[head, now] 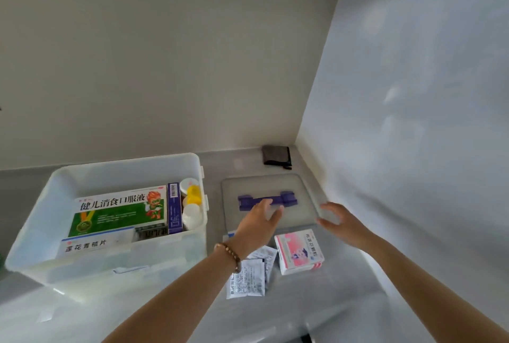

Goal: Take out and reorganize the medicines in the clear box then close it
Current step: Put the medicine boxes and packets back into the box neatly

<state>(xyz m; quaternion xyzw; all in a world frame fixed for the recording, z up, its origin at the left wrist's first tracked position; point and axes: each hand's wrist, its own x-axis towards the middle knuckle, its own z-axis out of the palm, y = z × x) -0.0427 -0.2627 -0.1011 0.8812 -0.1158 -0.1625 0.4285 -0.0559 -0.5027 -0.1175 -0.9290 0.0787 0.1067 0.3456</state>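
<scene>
Two hands out over the lid (301,185), both with fingers spread and loose, gripping nothing. Left hand (259,225), bead bracelet (230,254) on the wrist, hovering right over the purple handle (286,198) in the middle of the lid; no telling about actual contact. Right hand (344,222) at the lid's near right corner, same story, contact hard to call.

Lid lying flat on the grey counter (347,304), just right of the clear box (115,271), so box open on top. Inside the box: big green carton (118,213) lying flat, blue-and-white carton (91,244) tucked against the front wall, slim purple carton (174,209) on edge beside the green one. Then a few bottles squeezed along the right wall, yellow cap (193,194) and white cap (192,214) among them.

Outside, between the arms and just in front of the lid: pink carton (300,253) plus a couple of white sachets (246,279) overlapping, partly hidden behind the left wrist. Dark folded pouch-looking thing (276,155) way back in the corner by the wall. Bit blurry overall, so no reading the small print.
</scene>
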